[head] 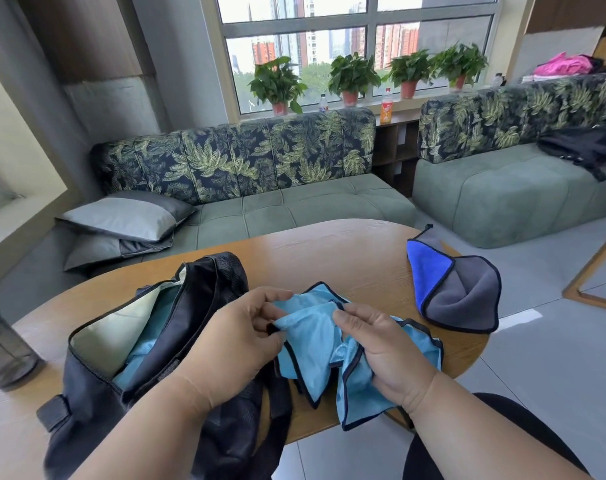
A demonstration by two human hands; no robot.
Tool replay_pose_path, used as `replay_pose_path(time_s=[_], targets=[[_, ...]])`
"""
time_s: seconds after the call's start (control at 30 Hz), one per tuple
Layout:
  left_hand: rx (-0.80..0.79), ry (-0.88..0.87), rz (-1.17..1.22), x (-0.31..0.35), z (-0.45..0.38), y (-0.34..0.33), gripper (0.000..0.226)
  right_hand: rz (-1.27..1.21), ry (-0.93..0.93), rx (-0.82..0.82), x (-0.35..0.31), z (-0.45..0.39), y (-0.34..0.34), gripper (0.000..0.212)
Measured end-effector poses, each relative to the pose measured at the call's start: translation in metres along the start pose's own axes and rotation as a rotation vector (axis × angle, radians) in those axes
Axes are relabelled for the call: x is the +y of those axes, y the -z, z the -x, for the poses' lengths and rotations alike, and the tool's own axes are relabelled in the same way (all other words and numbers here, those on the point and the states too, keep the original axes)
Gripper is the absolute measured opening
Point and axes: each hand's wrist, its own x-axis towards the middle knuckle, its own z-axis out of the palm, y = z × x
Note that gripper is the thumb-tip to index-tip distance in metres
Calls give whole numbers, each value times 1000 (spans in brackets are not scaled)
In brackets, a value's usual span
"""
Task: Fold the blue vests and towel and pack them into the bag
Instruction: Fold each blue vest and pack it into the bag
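Both hands, left [239, 336] and right [381, 351], pinch a crumpled light-blue mesh vest [315, 327] with dark trim above the desk [329, 251]. Beside it, the open black bag [149, 341] shows blue fabric inside; the blue-grey towel [457, 289] lies rightward.

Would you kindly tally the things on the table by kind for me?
Blue vests: 2, one held in both hands, one inside the bag
Towel: 1, blue and grey
Bag: 1, black, open
Dark tumbler: 1
Total: 5
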Motion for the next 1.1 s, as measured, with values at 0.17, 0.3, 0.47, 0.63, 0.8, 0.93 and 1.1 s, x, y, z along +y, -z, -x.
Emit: replay_pose_path(time_s=[0.17,0.3,0.47,0.63,0.8,0.93,1.1], targets=[[37,42,116,-2,0,0,39,3,51,1,-2,1,-4,20],[-99,14,31,-5,5,-4,45,15,36,-6,-1,2,-2,25],[18,-32,-7,-1,4,-9,21,-1,27,68,-3,0,-3,34],[98,-63,25,18,2,-4,31,63,59,83,-18,1,-9,22],[111,-144,158,44,4,2,18,34,114,111,-43,3,-27,31],[217,-32,187,57,8,-2,45,101,205,153,-61,9,-42,24],[-40,70,112,65,34,-18,16,156,300,242,-74,18,-54,22]])
